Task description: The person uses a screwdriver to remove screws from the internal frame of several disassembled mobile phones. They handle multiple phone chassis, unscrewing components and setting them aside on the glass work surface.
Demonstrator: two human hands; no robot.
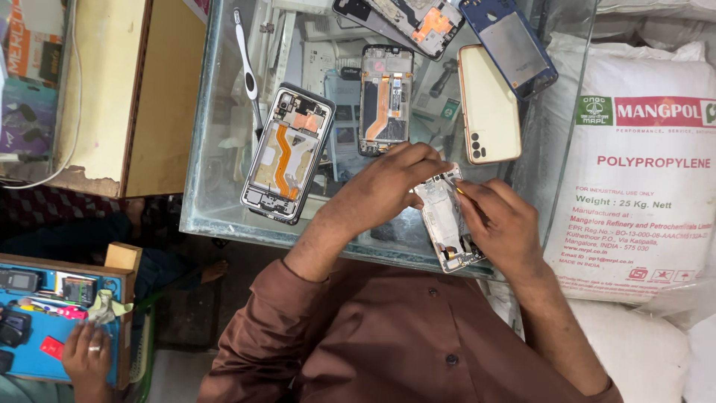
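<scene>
Head view: both hands, left hand [384,190] and right hand [501,224], grip an opened phone frame [444,222].

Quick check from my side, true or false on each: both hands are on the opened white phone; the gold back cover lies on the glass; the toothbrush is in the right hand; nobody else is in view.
1. Both the left hand and the right hand are on the opened white phone. True.
2. The gold back cover lies on the glass counter. True.
3. The toothbrush is in the right hand. False: it lies on the counter.
4. Nobody else is in view. False: another person's hand rests on a blue tray.
</scene>
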